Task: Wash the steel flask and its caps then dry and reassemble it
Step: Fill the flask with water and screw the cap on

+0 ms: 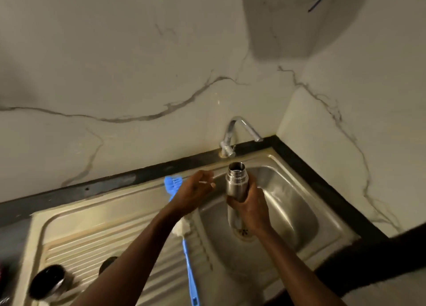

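Steel sink (288, 204) w/ drainboard is sitting under marble wall. Right hand (250, 204) is gripping the open steel flask (235, 183) upright over the basin; left hand (196, 190), at flask's 9 o'clock, is hovering loosely curled, empty, above a blue brush (190, 268).

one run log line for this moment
right hand: holds open flask over sink | left hand: over blue bottle brush on drainboard | tap: no water seen

Steel sink unit (129, 215), lower frame: ribbed drainboard at left carries a blue bottle brush (190, 271) at centre and a dark cap (47, 282) lower left.
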